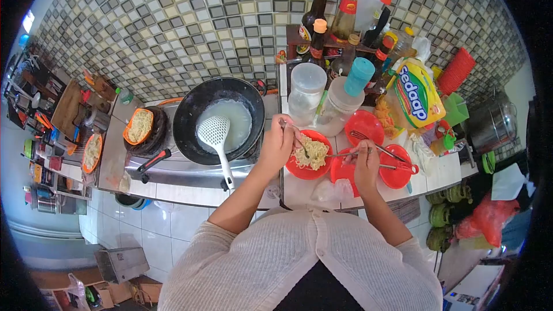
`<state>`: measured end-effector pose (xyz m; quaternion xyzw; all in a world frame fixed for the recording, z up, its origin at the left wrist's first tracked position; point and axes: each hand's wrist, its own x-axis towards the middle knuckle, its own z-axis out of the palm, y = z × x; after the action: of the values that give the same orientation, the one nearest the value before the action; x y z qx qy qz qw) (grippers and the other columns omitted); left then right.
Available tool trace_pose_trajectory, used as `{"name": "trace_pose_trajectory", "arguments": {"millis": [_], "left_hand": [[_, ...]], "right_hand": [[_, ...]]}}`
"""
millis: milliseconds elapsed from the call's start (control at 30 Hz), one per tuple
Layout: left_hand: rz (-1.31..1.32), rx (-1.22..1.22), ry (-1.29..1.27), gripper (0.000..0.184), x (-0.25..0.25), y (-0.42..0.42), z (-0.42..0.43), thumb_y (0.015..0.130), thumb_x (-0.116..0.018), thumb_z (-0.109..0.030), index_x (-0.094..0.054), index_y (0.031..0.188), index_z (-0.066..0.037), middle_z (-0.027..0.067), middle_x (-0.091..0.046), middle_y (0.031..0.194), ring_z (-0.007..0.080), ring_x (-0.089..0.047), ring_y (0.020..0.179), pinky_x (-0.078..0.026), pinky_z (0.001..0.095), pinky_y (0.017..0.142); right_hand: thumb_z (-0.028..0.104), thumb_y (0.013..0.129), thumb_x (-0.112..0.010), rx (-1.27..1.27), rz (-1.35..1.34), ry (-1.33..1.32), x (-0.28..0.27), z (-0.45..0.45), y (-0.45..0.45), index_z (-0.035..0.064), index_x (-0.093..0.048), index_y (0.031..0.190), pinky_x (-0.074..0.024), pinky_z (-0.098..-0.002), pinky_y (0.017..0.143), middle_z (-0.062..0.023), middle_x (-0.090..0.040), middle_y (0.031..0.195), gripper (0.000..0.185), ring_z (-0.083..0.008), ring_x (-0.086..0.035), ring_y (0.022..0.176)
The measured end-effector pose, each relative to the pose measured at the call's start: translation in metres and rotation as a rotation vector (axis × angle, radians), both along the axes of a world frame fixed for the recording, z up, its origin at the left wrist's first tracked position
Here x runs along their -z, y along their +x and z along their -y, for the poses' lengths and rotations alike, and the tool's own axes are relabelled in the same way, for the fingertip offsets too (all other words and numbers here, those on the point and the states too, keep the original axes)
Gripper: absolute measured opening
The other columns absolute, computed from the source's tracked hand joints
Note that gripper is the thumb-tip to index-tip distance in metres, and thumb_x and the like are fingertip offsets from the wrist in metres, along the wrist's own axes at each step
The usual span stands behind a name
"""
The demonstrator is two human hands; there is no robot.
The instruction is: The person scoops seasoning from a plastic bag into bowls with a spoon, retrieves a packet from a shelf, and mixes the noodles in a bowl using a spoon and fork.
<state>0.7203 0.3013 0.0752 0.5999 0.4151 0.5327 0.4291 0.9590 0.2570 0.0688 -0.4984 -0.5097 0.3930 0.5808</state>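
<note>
My left hand is closed on the handle of a thin metal utensil, angled down into pale noodles in a red bowl. From the right, my right hand grips another metal utensil that reaches into the same noodles. Whether each is a spoon or a fork I cannot tell. Close to my right hand are a red bowl behind and another red bowl to the right, with long-handled utensils across them. A clear plastic bag lies near the counter's front edge.
Left of my hands, a black wok with cloudy liquid holds a white slotted ladle. Further left are orange bowls of noodles. Behind my hands stand plastic jars, sauce bottles and a yellow sedaap pack.
</note>
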Motion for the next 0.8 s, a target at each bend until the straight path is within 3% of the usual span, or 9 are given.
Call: {"name": "trace_pose_trajectory", "arguments": {"millis": [267,400,600,667,800], "left_hand": [[0.103,-0.053,0.017,0.008,-0.031,-0.008,0.013,0.101,-0.036,-0.007,-0.037,0.107,-0.003,0.0089,-0.06,0.075,0.0121,-0.062,0.06,-0.052,0.025,0.055],[0.126,-0.057,0.05,0.008,-0.034,-0.013,0.011,0.102,-0.035,-0.008,-0.036,0.109,-0.007,0.0078,-0.06,0.076,0.0117,-0.061,0.06,-0.05,0.0235,0.053],[-0.033,-0.047,-0.019,0.009,-0.01,-0.018,-0.009,0.102,-0.036,-0.009,-0.038,0.11,-0.005,0.0088,-0.061,0.08,0.014,-0.064,0.063,-0.053,0.0251,0.055],[-0.096,-0.032,-0.036,0.01,0.004,-0.018,-0.013,0.102,-0.036,-0.009,-0.038,0.11,-0.004,0.0092,-0.061,0.081,0.0144,-0.065,0.063,-0.053,0.0255,0.055],[-0.097,-0.027,-0.041,0.01,0.012,-0.015,-0.013,0.101,-0.036,-0.009,-0.037,0.109,-0.003,0.0094,-0.061,0.08,0.0144,-0.065,0.063,-0.054,0.0264,0.056]], "right_hand": [[0.026,0.102,-0.044,0.046,-0.11,-0.024,-0.028,0.003,-0.004,0.0015,-0.048,0.093,-0.0563,-0.0279,0.058,-0.0066,-0.056,0.078,0.026,-0.0119,-0.059,0.062],[0.024,0.102,-0.046,0.021,-0.162,-0.007,-0.038,0.002,-0.006,0.0016,-0.049,0.092,-0.0556,-0.0272,0.057,-0.0062,-0.057,0.078,0.025,-0.0117,-0.059,0.063],[0.022,0.099,-0.052,-0.062,0.245,0.051,-0.034,-0.002,-0.019,0.0008,-0.052,0.09,-0.05,-0.0257,0.058,-0.0073,-0.058,0.077,0.023,-0.0113,-0.06,0.064],[0.017,0.097,-0.053,-0.062,0.45,0.233,-0.039,0.001,-0.03,-0.0008,-0.053,0.092,-0.0489,-0.0301,0.059,-0.0104,-0.057,0.073,0.018,-0.0171,-0.062,0.064],[0.012,0.095,-0.051,-0.111,0.594,0.325,-0.002,-0.013,-0.036,-0.0022,-0.054,0.092,-0.0489,-0.035,0.062,-0.0146,-0.057,0.074,0.015,-0.0266,-0.062,0.066]]}}
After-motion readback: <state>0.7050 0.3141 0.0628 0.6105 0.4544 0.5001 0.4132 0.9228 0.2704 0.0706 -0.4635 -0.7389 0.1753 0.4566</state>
